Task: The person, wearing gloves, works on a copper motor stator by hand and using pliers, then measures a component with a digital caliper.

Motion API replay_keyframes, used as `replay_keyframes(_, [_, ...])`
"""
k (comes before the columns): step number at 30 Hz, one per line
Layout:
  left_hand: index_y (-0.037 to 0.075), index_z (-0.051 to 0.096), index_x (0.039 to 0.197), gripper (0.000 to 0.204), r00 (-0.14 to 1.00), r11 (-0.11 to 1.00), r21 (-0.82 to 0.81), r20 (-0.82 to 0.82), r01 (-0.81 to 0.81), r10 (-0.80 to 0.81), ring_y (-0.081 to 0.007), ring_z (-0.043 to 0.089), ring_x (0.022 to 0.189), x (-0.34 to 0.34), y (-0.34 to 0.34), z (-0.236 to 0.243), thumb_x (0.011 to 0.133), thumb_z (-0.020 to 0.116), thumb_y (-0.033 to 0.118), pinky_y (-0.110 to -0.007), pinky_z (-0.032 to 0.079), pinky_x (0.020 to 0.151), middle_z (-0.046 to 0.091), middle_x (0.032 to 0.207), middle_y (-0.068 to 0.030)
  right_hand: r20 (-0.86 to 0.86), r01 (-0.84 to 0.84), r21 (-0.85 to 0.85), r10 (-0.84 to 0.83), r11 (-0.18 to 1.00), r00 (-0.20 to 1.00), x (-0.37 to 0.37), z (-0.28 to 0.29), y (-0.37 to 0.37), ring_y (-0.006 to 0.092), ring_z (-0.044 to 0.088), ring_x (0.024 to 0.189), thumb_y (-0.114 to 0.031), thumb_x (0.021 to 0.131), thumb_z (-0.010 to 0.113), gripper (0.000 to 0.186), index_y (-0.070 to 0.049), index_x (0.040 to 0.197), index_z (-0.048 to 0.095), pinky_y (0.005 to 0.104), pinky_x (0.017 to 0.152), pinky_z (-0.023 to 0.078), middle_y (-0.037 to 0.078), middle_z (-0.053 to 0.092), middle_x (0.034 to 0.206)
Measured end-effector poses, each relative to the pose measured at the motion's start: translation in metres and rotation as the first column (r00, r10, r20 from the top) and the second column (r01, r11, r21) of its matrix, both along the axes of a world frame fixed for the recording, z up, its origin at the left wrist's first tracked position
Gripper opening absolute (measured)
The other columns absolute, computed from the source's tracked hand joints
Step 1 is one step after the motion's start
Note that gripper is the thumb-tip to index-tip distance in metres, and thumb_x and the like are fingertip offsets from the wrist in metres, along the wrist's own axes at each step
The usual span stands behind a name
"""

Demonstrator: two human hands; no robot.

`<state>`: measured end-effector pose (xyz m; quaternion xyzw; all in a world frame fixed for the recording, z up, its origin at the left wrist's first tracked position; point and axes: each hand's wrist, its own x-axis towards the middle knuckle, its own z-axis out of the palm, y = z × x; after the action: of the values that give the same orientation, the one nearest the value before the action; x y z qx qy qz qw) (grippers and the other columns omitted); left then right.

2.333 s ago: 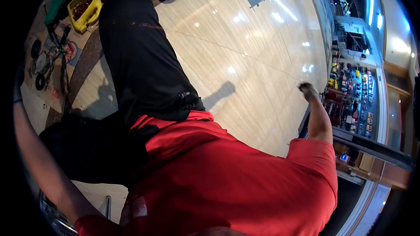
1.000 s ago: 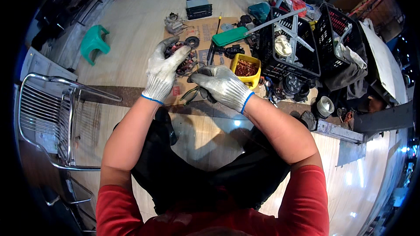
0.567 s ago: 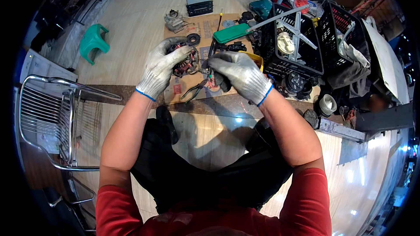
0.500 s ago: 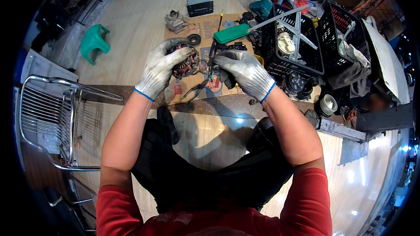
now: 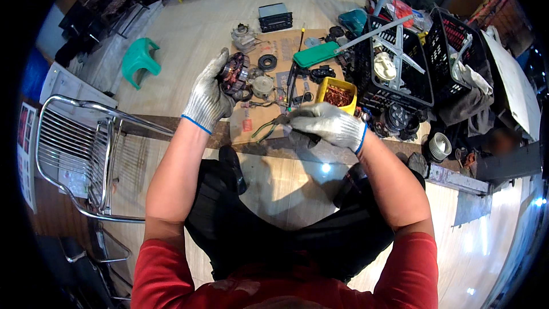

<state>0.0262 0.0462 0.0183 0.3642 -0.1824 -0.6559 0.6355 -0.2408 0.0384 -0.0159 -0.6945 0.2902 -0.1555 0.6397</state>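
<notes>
— Workshop floor, tiled, with cardboard (image 5: 269,103) spread under the parts. What's in the left hand (image 5: 207,98)?

— Its grip is closed around a copper-wound stator (image 5: 233,73), held up over the cardboard. The right hand (image 5: 326,126) pinches green-handled pliers (image 5: 270,129) low down.

— How far along?

— Pliers aren't touching the stator; I'd judge work on it remains. A yellow tray (image 5: 336,95) and black crates (image 5: 400,63) sit beyond.

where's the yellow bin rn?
Head view, upper middle: the yellow bin sits on the floor just beyond the right hand, left of the black crate and below the green case.
</notes>
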Motion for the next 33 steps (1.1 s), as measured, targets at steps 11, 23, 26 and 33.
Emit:
replay_keyframes(11, [-0.001,0.057,0.122,0.029,0.937,0.987,-0.028,0.321,0.158,-0.141,-0.0223,0.071,0.091,-0.018,0.001,-0.019,0.099,0.059,0.016,-0.032,0.063,0.072,0.068,0.110,-0.0144,-0.441,-0.128,-0.667,-0.251,0.734,0.861,0.004,0.035,-0.015,0.0371,0.049,0.132,-0.052,0.083,0.067,0.082,-0.006,0.146,0.043,0.0423,0.109,0.041,0.024,0.044,0.148])
replay_keyframes(23, [-0.003,0.057,0.123,0.034,0.909,0.987,0.006,0.389,0.162,-0.152,-0.0192,0.068,0.095,-0.043,0.006,-0.013,0.097,0.063,0.017,-0.031,0.058,0.084,0.067,0.110,-0.0125,-0.123,0.087,-0.570,-0.189,0.817,0.974,0.036,0.011,0.010,0.0387,0.067,0.086,-0.035,0.094,0.060,0.038,0.000,0.109,0.069,0.0437,0.074,0.051,0.024,0.068,0.093])
replay_keyframes(26, [-0.002,0.057,0.123,0.033,0.935,0.994,-0.018,0.342,0.107,-0.095,-0.0202,0.069,0.095,-0.038,-0.001,-0.013,0.096,0.063,0.015,-0.032,0.059,0.083,0.067,0.110,-0.0128,0.050,0.149,-0.831,-0.194,0.536,0.980,0.040,-0.025,0.012,0.0348,0.067,0.085,-0.015,0.089,0.054,0.025,-0.006,0.107,0.068,0.0446,0.071,0.053,0.015,0.069,0.101])
replay_keyframes(33, [-0.003,0.055,0.125,0.039,0.898,0.995,-0.075,0.430,-0.064,0.090,-0.0198,0.068,0.091,-0.022,-0.008,-0.013,0.094,0.067,0.017,-0.033,0.059,0.078,0.067,0.108,-0.0132,0.089,0.169,-0.880,-0.196,0.443,0.977,0.045,-0.032,0.036,0.0335,0.068,0.081,-0.013,0.088,0.059,0.022,-0.006,0.107,0.069,0.0417,0.064,0.052,0.013,0.069,0.096])
